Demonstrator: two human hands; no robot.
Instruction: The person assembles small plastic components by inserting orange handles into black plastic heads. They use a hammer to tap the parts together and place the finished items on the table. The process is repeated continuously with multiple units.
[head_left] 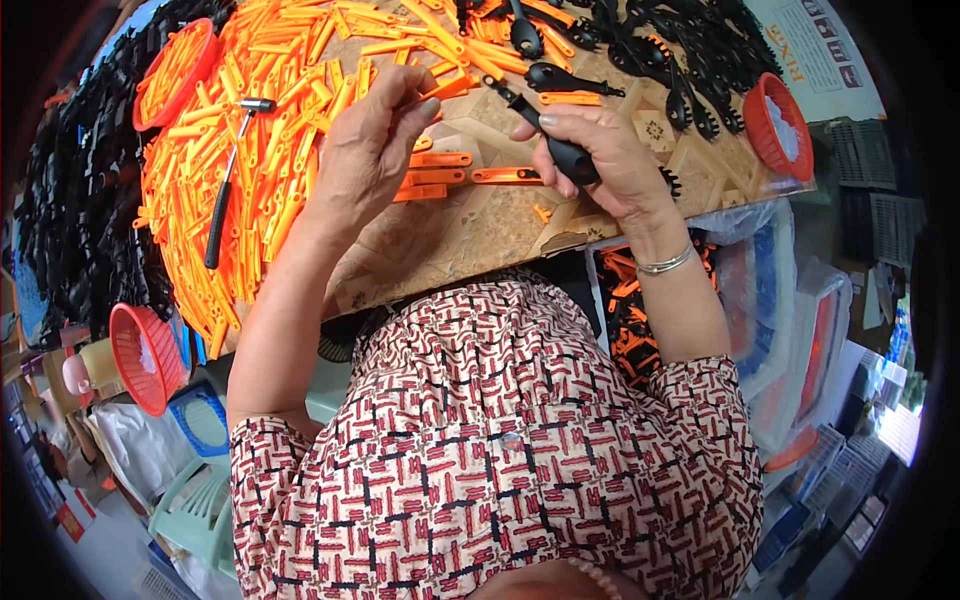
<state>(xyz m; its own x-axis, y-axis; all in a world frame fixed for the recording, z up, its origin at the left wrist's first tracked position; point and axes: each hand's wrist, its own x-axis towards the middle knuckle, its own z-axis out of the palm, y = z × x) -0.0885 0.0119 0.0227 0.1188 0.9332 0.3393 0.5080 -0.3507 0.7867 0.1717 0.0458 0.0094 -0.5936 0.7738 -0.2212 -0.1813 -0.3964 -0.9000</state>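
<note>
My left hand (pixel 372 145) is closed in a pinch, thumb and index finger together on an orange plastic handle (pixel 450 86) that points right. In my right hand (pixel 610 150) is a black kitchen utensil head (pixel 568 158), its narrow stem pointing up and left toward the left hand. The fingers cover part of it, so its full shape is hidden. Between and below the hands, a few orange handles lie stacked on the table, with a single orange handle (pixel 505 176) at their right. Beyond the right hand, a black spoon head (pixel 570 80) lies beside another orange strip.
Orange handles (pixel 290 120) heap over the table's left side, a small hammer (pixel 222 200) on top. Black utensil heads (pixel 680 60) pile at the far right. Red baskets (pixel 145 358) stand around the table. Below its front edge, a container holds orange and black pieces (pixel 640 330).
</note>
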